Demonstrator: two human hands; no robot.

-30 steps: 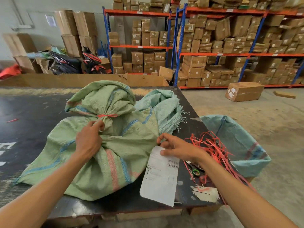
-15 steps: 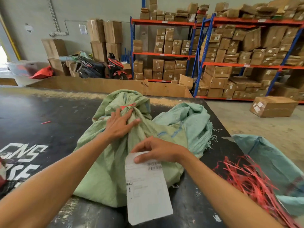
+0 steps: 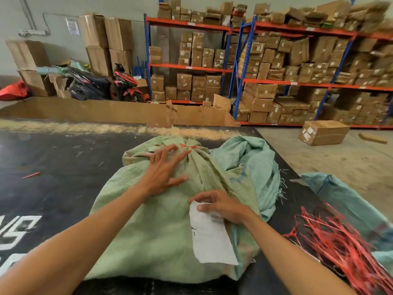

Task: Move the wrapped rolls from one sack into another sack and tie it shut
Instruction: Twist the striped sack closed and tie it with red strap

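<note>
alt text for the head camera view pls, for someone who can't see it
A person's left hand lies spread on a green sack tied shut with red string on a black table, while the right hand holds a white label against it. Loose red strings lie to the right; shelves of boxes stand behind.

Two hands, three sacks — green [image 3: 161,226], pale teal [image 3: 253,160], blue [image 3: 340,196] — one paper label [image 3: 210,237].

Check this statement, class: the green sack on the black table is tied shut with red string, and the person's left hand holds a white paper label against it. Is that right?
One detail is wrong. In the head view the right hand holds the white paper label against the green sack; the left hand lies open on the sack. The red string does tie it shut on the black table.
</note>
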